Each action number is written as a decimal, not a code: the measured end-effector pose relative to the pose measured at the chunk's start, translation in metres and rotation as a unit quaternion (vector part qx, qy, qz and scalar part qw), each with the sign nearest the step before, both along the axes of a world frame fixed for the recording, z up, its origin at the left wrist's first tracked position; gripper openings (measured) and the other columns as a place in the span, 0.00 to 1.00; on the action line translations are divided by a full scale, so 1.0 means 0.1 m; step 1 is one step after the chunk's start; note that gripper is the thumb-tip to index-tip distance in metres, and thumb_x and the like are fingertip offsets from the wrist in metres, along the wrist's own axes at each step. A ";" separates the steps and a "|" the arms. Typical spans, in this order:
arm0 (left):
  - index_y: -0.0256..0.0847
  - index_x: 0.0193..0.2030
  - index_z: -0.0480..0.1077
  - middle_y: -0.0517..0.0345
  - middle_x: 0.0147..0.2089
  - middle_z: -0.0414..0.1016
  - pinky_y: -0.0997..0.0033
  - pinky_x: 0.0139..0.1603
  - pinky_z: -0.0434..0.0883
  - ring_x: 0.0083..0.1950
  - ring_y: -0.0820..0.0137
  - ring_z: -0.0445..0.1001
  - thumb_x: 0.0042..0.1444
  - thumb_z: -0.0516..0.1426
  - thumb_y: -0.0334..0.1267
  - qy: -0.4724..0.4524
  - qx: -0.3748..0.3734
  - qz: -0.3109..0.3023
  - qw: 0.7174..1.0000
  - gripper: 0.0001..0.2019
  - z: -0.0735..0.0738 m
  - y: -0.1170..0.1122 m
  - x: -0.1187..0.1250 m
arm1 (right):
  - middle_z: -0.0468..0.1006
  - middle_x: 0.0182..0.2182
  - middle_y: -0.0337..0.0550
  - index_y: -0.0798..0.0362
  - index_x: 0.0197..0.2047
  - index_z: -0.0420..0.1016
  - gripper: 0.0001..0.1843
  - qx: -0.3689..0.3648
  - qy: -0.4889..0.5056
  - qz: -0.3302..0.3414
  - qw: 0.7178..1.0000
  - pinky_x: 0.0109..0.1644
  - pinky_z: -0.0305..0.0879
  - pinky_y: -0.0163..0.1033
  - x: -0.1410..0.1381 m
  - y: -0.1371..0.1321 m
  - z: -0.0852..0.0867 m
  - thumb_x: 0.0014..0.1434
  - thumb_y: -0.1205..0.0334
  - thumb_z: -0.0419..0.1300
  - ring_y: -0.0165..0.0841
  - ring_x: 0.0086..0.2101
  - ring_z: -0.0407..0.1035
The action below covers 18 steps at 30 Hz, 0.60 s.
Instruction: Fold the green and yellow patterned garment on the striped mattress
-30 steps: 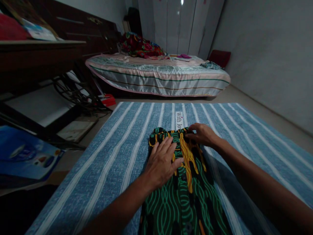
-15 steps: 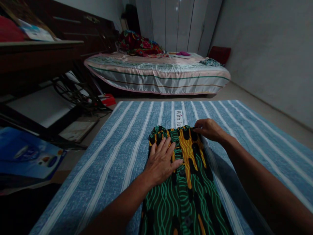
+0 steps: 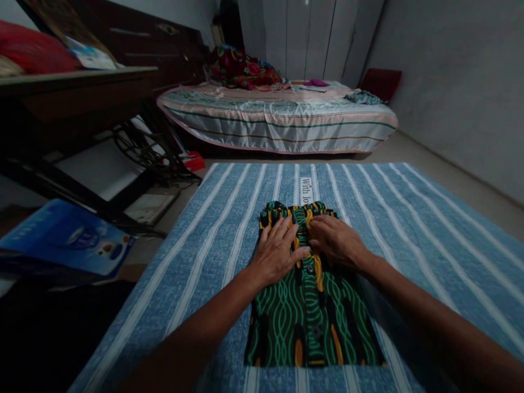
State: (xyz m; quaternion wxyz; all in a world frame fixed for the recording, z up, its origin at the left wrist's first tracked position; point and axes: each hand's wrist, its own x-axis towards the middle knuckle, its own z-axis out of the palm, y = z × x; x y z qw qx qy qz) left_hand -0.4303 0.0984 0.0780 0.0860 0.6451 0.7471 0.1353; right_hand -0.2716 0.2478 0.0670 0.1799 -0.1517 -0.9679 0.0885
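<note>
A folded shirt [image 3: 282, 322] patterned in green, black and yellow lies flat, its collar at the far end and dark buttons down its middle. My left hand [image 3: 278, 248] rests on the upper left of it with the fingers spread and nothing held. On the upper right, my right hand [image 3: 335, 240] lies palm down on the cloth, fingers stretched toward the button strip. Beneath the shirt is a blue cloth with white stripes [image 3: 196, 262], which carries a printed label [image 3: 306, 191] just beyond the collar.
Beyond the striped surface stands a bed [image 3: 278, 128] with a red floral blanket [image 3: 245, 68] on it. At the left are a dark table [image 3: 82, 90] and a blue box [image 3: 77, 240]. A wall [image 3: 458, 93] runs along the right.
My right hand has moved from the shirt's far right corner inward onto its front. My left hand stays on the shirt. The view has shifted, so the shirt's near edge now shows.
</note>
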 end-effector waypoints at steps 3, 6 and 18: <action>0.39 0.67 0.53 0.44 0.71 0.47 0.45 0.68 0.45 0.72 0.57 0.43 0.63 0.44 0.57 -0.002 -0.024 -0.003 1.000 0.32 0.06 -0.13 0.03 | 0.68 0.56 0.56 0.58 0.56 0.67 0.22 0.009 -0.017 -0.003 1.000 0.59 0.58 0.49 0.04 -0.09 -0.15 0.63 0.55 0.52 0.43 0.57 0.60; 0.38 0.66 0.54 0.43 0.70 0.49 0.46 0.68 0.47 0.71 0.57 0.45 0.62 0.47 0.55 -0.031 -0.033 0.002 0.999 0.31 0.08 -0.30 -0.04 | 0.69 0.55 0.55 0.56 0.54 0.69 0.20 -0.001 0.005 -0.035 0.999 0.58 0.60 0.51 0.14 -0.16 -0.14 0.64 0.55 0.50 0.43 0.55 0.62; 0.38 0.31 0.69 0.63 0.24 0.70 0.75 0.26 0.67 0.25 0.73 0.71 0.49 0.57 0.42 -0.410 0.006 0.277 0.869 0.09 0.22 -1.43 0.29 | 0.69 0.56 0.55 0.56 0.54 0.69 0.20 -0.048 0.068 0.045 0.995 0.59 0.62 0.50 0.41 -1.27 0.17 0.63 0.55 0.52 0.42 0.56 0.62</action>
